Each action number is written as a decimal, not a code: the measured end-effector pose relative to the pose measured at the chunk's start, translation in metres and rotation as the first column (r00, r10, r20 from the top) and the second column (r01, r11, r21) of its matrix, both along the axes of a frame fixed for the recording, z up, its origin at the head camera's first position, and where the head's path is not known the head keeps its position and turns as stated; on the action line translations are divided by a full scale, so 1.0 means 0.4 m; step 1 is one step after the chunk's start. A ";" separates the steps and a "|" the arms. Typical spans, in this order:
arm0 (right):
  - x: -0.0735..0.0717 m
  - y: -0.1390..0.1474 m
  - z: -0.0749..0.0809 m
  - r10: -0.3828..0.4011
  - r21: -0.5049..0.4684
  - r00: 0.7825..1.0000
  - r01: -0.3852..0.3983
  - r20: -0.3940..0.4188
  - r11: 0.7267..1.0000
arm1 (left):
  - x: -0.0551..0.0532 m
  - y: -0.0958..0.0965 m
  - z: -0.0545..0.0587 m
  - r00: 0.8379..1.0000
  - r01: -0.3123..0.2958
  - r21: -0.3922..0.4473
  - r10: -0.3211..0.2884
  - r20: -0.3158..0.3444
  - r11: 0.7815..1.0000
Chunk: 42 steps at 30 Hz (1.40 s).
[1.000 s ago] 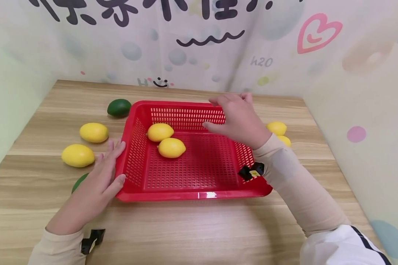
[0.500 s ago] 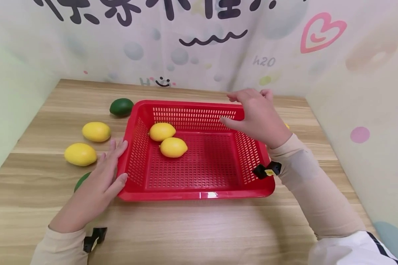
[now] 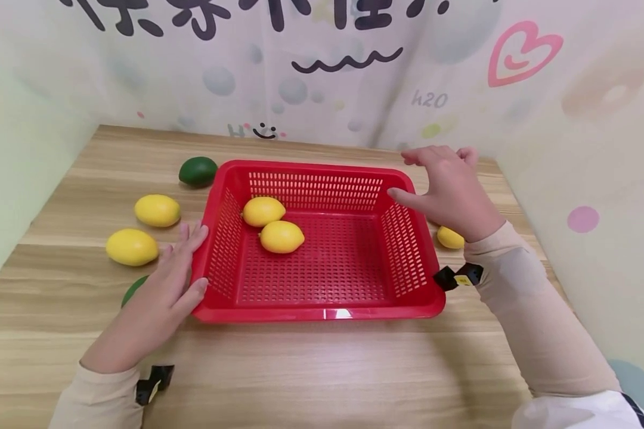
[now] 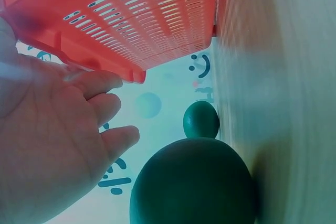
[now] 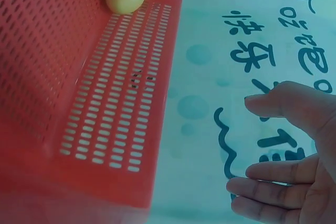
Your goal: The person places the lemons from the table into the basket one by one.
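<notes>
A red plastic basket with slotted walls stands mid-table. Two yellow lemons lie together in its left half. Along the basket's left rim rests my left hand, fingers extended and thumb apart. My right hand is raised over the back right corner, thumb spread from the fingers, with nothing in it; the right wrist view shows the same empty hand beside the basket wall. Below it, outside the basket's right side, a lemon is partly hidden by the hand.
Left of the basket lie two lemons and a dark green fruit, which looks like a lime or avocado. Another green fruit is half hidden behind the left hand. A printed backdrop borders the wooden table at the back.
My right hand has moved rightward from above the basket's interior to beyond its right rim, still empty. The left hand stays at the left rim, and the lemons in the basket have not moved.
</notes>
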State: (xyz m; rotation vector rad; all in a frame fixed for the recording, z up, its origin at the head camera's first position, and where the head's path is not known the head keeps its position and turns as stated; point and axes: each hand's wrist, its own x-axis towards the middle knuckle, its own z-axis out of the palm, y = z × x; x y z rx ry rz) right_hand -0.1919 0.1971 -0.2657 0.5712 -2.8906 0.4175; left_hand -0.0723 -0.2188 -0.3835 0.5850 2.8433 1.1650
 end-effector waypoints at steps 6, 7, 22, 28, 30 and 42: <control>0.004 0.042 -0.018 -0.021 -0.007 1.000 0.021 -0.008 1.000 | -0.001 -0.001 0.003 1.000 -0.001 0.004 0.001 0.011 1.000; 0.005 0.047 -0.021 -0.025 -0.010 1.000 0.025 -0.006 1.000 | -0.001 -0.002 0.003 1.000 -0.002 0.005 0.002 0.013 1.000; 0.018 0.098 -0.061 -0.058 -0.009 0.998 0.058 0.019 0.998 | 0.000 -0.003 -0.002 1.000 0.008 0.026 -0.008 -0.007 1.000; 0.024 0.108 -0.070 -0.051 -0.027 0.999 0.051 0.005 0.998 | 0.001 -0.003 0.001 1.000 0.001 0.023 -0.001 0.023 1.000; 0.025 0.112 -0.073 -0.053 -0.027 0.999 0.053 0.013 0.998 | 0.001 -0.002 0.002 0.999 -0.003 0.020 0.002 0.035 1.000; 0.033 0.177 -0.117 -0.095 -0.015 0.993 0.096 0.070 0.995 | 0.001 0.000 0.004 1.000 0.003 0.009 -0.003 0.028 1.000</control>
